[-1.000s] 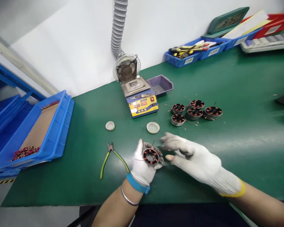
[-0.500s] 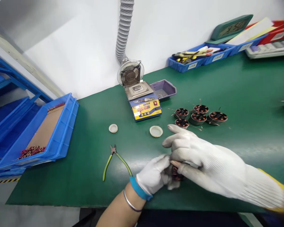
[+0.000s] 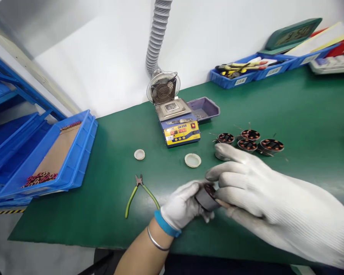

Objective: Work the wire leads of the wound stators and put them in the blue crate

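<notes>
Wide green worktop point(image 3: 304, 114) under everything, and the big blue plastic crate point(image 3: 80, 160) sits well out past the left hand point(image 3: 182, 206), on its outer side. The right hand point(image 3: 246, 187), in a white cotton glove, comes in across the near edge with fingers loosely spread. Its thumb tip and forefinger meet the small round motor stator with a grey metal wall and copper-red windings point(image 3: 205, 196), though whether they truly pinch it I can't tell. The left hand is closed around that stator from below, holding it low over the worktop, right between the two hands. Further away, past both hands, stands the yellow-and-blue solder pot with a red digital readout point(image 3: 182, 131). Just beyond the right hand's fingertips sits a cluster of matching wound stators point(image 3: 248, 144). Green-handled side cutters point(image 3: 139, 194) lie near the left hand's outer side. The held stator is squat, so there's no real long axis: it's widest across its face. That winding face tilts up and toward the right hand, with the wall toward the left palm. My read: grip the metal wall only, firm but light, fingers off the windings and thin leads.
</notes>
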Tool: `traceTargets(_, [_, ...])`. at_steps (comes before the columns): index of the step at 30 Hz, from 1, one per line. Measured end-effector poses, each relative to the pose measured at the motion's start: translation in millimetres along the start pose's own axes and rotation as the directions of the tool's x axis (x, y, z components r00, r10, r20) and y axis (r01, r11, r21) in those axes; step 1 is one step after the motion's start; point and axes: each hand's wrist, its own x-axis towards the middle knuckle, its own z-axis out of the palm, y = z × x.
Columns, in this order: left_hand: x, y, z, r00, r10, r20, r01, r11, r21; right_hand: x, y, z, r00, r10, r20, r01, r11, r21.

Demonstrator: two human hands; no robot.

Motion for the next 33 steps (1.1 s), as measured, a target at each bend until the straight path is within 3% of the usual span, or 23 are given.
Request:
traceTargets(2, [-2,9,0.8,0.995,0.077,-0.065,-0.084,0.99,-0.113,0,2,-4,1.0,-0.002,-0.03,0.002,1.0,-0.026])
traceTargets(4, [1,12,1.0,0.964,0.165,-0.207,-0.211,0.952,-0.221,3,2,-9,0.999,-0.02,-0.05,0.018,0.999,-0.048])
traceTargets(6, [7,8,1.2,0.956,0.127,-0.266,-0.19,0.955,-0.228,7,0,-11,0.998,-0.04,-0.049,0.039,0.999,-0.032])
traceTargets(7, [9,4,1.4,0.97,0.063,-0.235,-0.112,0.973,-0.201,9,-1,-11,0.998,-0.04,-0.049,0.039,0.999,-0.018])
traceTargets(9, [12,-4,1.4,0.988,-0.14,-0.07,0.133,0.987,-0.095,9,-2,-8,0.999,-0.04,-0.034,0.041,0.999,0.02])
traceTargets(10, [12,-7,0.9,0.97,-0.24,0.024,0.241,0.97,-0.02,7,-1,-6,0.999,-0.033,-0.031,0.034,0.999,0.032])
traceTargets(12, [10,-13,-1.0,0.916,-0.366,0.164,0.349,0.929,0.122,1,1,0,1.0,-0.014,-0.018,0.015,0.998,0.054])
traceTargets(14, [7,-16,-3.4,0.91,-0.351,0.221,0.316,0.931,0.181,-7,4,5,1.0,0.017,-0.006,-0.016,0.997,0.079])
traceTargets(17, [4,-15,-3.1,0.975,-0.108,0.196,0.092,0.992,0.088,-24,10,9,0.975,0.204,-0.09,-0.185,0.965,0.188])
traceTargets(18, [3,-15,-1.6,0.986,-0.033,0.162,0.025,0.999,0.047,-31,13,9,0.925,0.34,-0.169,-0.288,0.919,0.271])
traceTargets(19, [2,-14,0.4,0.993,0.025,0.119,-0.027,1.0,0.015,-39,15,9,0.832,0.491,-0.257,-0.38,0.843,0.38])
traceTargets(21, [0,-12,5.0,0.994,0.107,0.023,-0.106,0.994,-0.018,-55,18,14,0.556,0.747,-0.365,-0.497,0.651,0.574])
traceTargets(22, [0,-12,7.0,0.989,0.143,-0.027,-0.143,0.99,-0.018,-62,17,21,0.457,0.803,-0.382,-0.522,0.59,0.616])
traceTargets(23, [-1,-13,8.5,0.979,0.185,-0.083,-0.186,0.983,-0.006,-68,14,30,0.424,0.814,-0.398,-0.536,0.579,0.614])
traceTargets(24, [-2,-14,9.6,0.962,0.235,-0.141,-0.235,0.972,0.021,-73,9,41,0.452,0.792,-0.411,-0.549,0.61,0.571])
traceTargets(27, [-8,-20,10.8,0.881,0.394,-0.262,-0.36,0.918,0.168,-80,-18,89,0.671,0.641,-0.374,-0.531,0.766,0.362])
traceTargets(28, [-11,-21,11.1,0.858,0.439,-0.267,-0.385,0.893,0.233,-80,-27,106,0.691,0.646,-0.325,-0.568,0.763,0.309])
traceTargets(29, [-15,-23,11.4,0.839,0.483,-0.251,-0.407,0.863,0.3,-80,-35,122,0.699,0.664,-0.266,-0.599,0.747,0.289])
traceTargets(31, [-22,-24,12.5,0.835,0.513,-0.198,-0.416,0.826,0.381,-78,-42,146,0.652,0.733,-0.196,-0.658,0.675,0.334])
traceTargets(33, [-27,-24,13.7,0.897,0.396,-0.197,-0.32,0.888,0.331,-77,-37,156,0.602,0.781,-0.165,-0.623,0.589,0.514])
